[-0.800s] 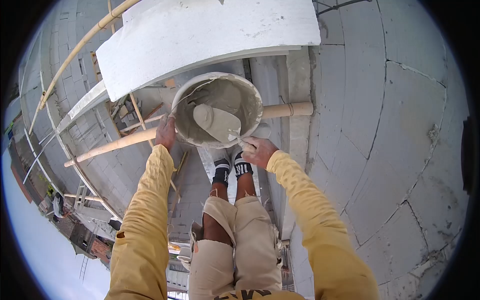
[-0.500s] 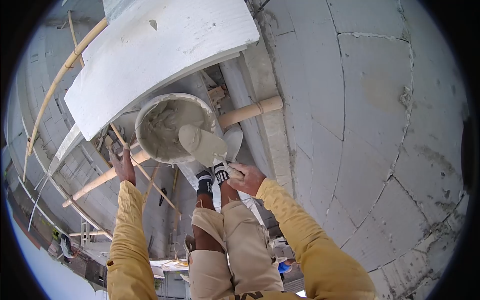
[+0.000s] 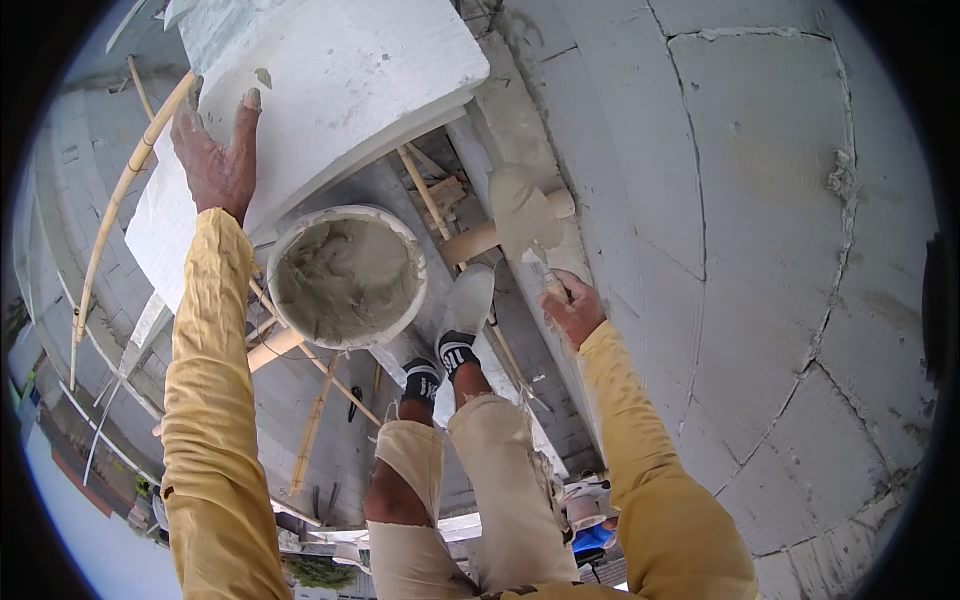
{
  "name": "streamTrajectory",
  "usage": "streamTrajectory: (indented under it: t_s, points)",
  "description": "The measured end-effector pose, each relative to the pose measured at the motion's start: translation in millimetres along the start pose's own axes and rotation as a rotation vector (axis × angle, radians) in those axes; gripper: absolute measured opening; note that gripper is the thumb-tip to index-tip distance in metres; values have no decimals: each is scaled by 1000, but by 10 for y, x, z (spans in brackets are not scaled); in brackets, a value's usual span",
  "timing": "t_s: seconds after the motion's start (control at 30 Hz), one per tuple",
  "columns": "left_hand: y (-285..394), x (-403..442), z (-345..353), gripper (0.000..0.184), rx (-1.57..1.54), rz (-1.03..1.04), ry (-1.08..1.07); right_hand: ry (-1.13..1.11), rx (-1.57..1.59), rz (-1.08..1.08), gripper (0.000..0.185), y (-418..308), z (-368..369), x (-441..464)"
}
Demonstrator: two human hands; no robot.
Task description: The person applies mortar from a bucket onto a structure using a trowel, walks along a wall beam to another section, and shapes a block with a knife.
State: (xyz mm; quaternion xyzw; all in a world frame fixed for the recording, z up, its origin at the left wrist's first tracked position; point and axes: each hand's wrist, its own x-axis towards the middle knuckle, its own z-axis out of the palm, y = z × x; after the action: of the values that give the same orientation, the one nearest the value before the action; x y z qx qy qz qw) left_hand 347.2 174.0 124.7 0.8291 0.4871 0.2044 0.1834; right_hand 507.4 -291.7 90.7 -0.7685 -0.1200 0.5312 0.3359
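My right hand (image 3: 575, 308) is wrapped round the handle of a trowel (image 3: 522, 208) whose blade carries grey mortar. The blade hangs over the ledge at the foot of the block wall. On the other side, my left hand (image 3: 217, 160) is spread, thumb apart from the fingers, at the white block slab (image 3: 350, 75); whether it presses on the surface I cannot tell. Between my arms stands a round bucket (image 3: 418, 262) holding wet grey mortar (image 3: 345, 275), just beyond my feet.
A wall of large grey blocks (image 3: 770, 150) with mortared joints rises on the right. Bamboo poles (image 3: 128, 172) stand at the left, and a thick pole (image 3: 470, 243) crosses near my feet. Gaps beside the planks show a lower level.
The trowel with mortar has moved from over the bucket to the right, towards the wall. My left hand has gone from near the pole up to the white slab.
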Motion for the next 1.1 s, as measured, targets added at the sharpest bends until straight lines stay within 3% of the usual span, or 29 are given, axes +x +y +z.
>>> streamTrajectory:
  t_s: [0.03, 0.1, 0.3, 0.37, 0.43, 0.5, 0.67, 0.93, 1.0, 1.03, 1.1]
  points:
    - [-131, 21, 208, 90, -24, -89, -23, 29, 64, -3, 55, 54, -27, 152]
    - [-281, -5, 455, 91, 276, 8, -11, 58, 133, -3, 53, 99, -68, 478]
    - [-50, -49, 490, 83, 480, 1, -11, 280, -5, -218, 57, 238, -82, 1515]
    - [-81, -52, 489, 83, 438, 48, -5, 429, -183, -248, 58, 215, -54, 1778]
    - [-82, -64, 507, 85, 418, 28, -22, 462, -142, -245, 58, 181, 60, 2020]
    - [-106, -79, 530, 87, 430, 10, -22, 668, -399, -261, 57, 276, 211, 2352]
    - [-200, -91, 528, 87, 440, 39, -37, 565, -517, 69, 59, 289, 506, 3158]
    - [-135, -126, 539, 81, 428, 147, -20, 740, -379, -230, 50, 552, 516, 3686]
    - [-121, -120, 545, 81, 437, 145, -23, 485, -127, -179, 51, 614, 447, 3817]
    - [-117, -117, 531, 80, 435, 150, -39, 491, -123, -193, 51, 641, 472, 3888]
    - [-104, -126, 523, 80, 435, 156, -49, 257, 728, 36, 43, 704, 531, 3991]
